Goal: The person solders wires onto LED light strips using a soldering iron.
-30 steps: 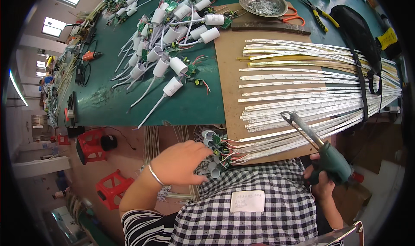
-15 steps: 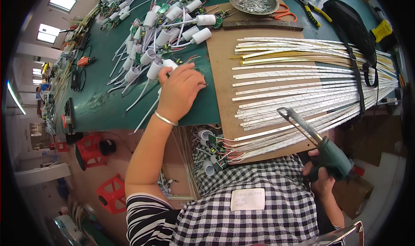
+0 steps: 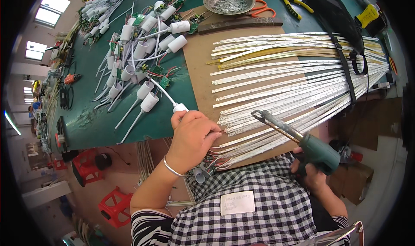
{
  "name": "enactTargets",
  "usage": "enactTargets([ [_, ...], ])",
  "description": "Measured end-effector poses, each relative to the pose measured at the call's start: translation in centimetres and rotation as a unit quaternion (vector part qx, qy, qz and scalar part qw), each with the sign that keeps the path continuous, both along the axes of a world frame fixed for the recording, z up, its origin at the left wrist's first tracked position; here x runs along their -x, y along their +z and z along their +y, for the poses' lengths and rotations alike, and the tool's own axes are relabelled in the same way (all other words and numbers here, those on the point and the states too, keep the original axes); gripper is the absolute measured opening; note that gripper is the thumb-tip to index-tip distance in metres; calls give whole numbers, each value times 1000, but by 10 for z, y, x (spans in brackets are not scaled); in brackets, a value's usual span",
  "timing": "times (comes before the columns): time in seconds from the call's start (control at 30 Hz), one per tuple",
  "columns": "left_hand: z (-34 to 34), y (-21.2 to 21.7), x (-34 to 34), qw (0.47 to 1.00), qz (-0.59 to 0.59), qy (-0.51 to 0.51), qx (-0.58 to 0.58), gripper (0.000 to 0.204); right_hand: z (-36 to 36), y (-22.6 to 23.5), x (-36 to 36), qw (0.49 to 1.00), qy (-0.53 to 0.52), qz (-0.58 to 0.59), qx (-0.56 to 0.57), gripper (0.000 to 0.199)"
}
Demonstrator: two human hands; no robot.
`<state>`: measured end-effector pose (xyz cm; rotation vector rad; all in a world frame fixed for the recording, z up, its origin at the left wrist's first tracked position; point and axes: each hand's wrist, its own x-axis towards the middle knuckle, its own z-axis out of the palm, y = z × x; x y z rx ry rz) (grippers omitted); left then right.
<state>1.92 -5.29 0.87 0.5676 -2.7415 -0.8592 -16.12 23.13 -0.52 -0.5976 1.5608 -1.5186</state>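
Note:
My left hand (image 3: 192, 135) is closed around a white cylindrical cap (image 3: 179, 108), whose white cord runs back toward the pile. Its thumb and finger pinch thin wires (image 3: 222, 131) beside the left ends of the LED strips (image 3: 259, 107). At the right, my right hand (image 3: 312, 176) grips a dark green soldering gun (image 3: 320, 154). The gun's tip points up and left, over the strips. Partly hidden below my left hand are another white cap (image 3: 199, 175) and red and white wires (image 3: 216, 162) by the nearest strips.
A pile of white caps (image 3: 140, 49) with cords and green circuit boards lies on the green table (image 3: 93, 120). Behind the brown board (image 3: 196, 68) are a metal bowl (image 3: 229, 8), orange scissors (image 3: 263, 8) and pliers (image 3: 292, 6). A black bag (image 3: 335, 16) with straps rests across the strips.
My left hand has moved right and nearer, from the pile to the strip ends, bringing a white cap and its wires. My right hand still holds the soldering gun. The view has shifted slightly.

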Motion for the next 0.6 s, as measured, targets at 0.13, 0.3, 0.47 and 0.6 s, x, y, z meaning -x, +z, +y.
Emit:
enactTargets([
  [0.13, 0, 2, 1, 999, -13, -27, 33, 8, 0, -4, -2, 1000, -5, -8, 18, 50],
  [0.3, 7, 7, 2, 998, -16, -18, 55, 6, 4, -4, -2, 1000, 11, -11, 18, 47],
  [0.47, 17, 14, 7, 996, -19, -63, 56, 6, -10, 4, 2, 996, 53, -66, 15, 63],
  [0.6, 21, 10, 4, 997, -11, -65, 32, 11, -70, 28, -7, 964, 43, -248, 88, 79],
])
